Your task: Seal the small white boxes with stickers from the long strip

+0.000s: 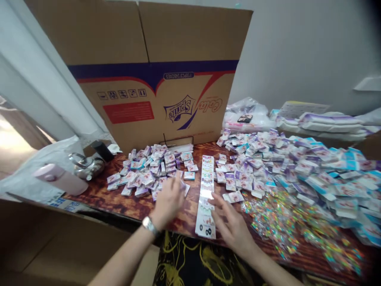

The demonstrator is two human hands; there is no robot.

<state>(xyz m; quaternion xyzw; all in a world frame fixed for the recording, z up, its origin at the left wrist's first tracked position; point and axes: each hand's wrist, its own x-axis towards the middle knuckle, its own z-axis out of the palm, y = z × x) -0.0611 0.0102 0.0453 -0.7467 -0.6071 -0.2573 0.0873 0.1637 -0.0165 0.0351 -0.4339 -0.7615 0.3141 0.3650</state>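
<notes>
A long narrow printed strip lies lengthwise on the brown marbled table, with rows of small coloured pictures on it. My right hand is at the strip's right edge, its fingers apart and the fingertips over or touching it. My left hand, with a watch on the wrist, is at the right edge of a pile of small white, purple and blue boxes. Motion blurs its fingers, and I cannot tell whether they hold a box. One small box lies just beyond them.
A large cardboard carton stands behind the pile. To the right spread many more small boxes and a heap of clear packets with bright bits. A pink bottle and a shiny metal kettle stand at the left.
</notes>
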